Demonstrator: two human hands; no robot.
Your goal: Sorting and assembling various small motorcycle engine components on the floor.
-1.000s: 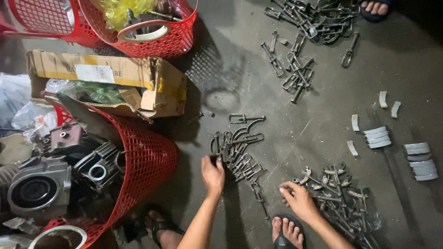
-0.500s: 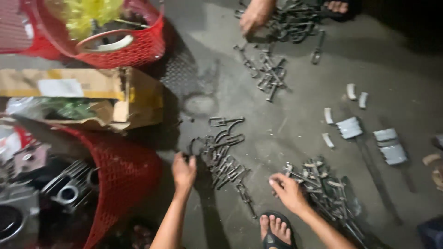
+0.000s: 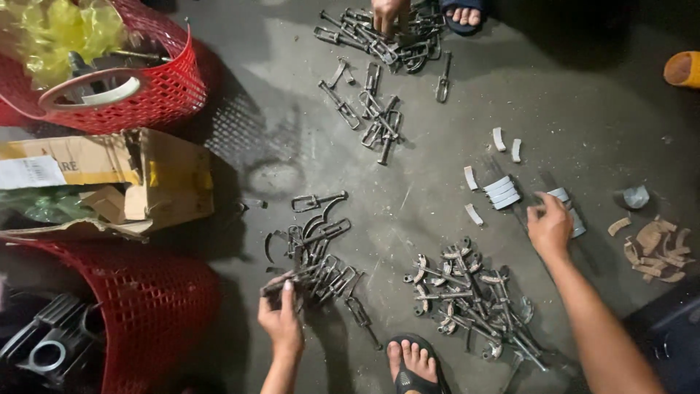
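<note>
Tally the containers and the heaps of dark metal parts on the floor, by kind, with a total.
Red baskets: 2, one at top left, one at bottom left
Cardboard boxes: 1
Heaps of dark metal parts: 3, by the left hand, by the foot, at the top
Total: 6

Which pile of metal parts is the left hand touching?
The left hand grips the dark pile of flat loops beside the red basket; other piles lie apart.

Four heaps of metal parts (image 3: 321,255) on the floor. Two red baskets (image 3: 153,91). One cardboard box (image 3: 164,179). Three loose pale curved pieces (image 3: 473,214) beside a stack of them (image 3: 503,192). Two feet in sandals (image 3: 412,365). One brown pile of scraps (image 3: 656,244).
</note>
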